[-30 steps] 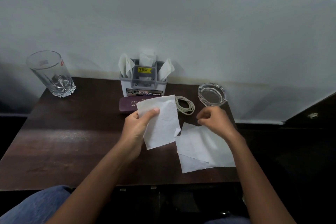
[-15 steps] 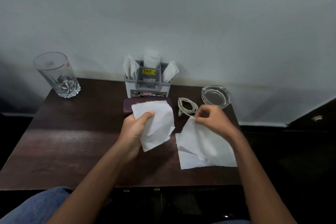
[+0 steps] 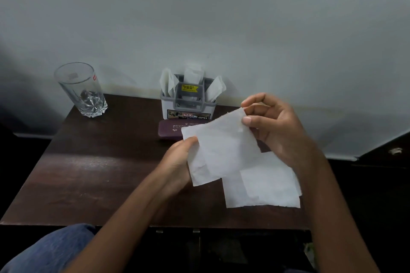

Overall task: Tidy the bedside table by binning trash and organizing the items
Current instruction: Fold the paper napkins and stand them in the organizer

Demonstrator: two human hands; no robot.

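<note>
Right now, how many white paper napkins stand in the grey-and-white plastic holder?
3: a left napkin, a middle napkin at the back, a right napkin, all in the grey-and-white plastic holder. More may be hidden inside.

Dark wood on the table (image 3: 88, 173), smooth, with a dull sheen and faint scuffs at the left. Clear glossy glass in the tumbler (image 3: 81, 88) at the far left, cut in facets at the base. Smooth grey and white plastic on the caddy (image 3: 188, 106). Maroon case (image 3: 168, 132) just near of it, smooth, low in sheen. Thin white paper in the raised tissue sheet (image 3: 221, 150), matt and creased; same paper in the flat sheets (image 3: 266, 184) at the near right. Matt white paint on the wall (image 3: 221, 29). Blue denim (image 3: 48, 250) at the near left.
</note>
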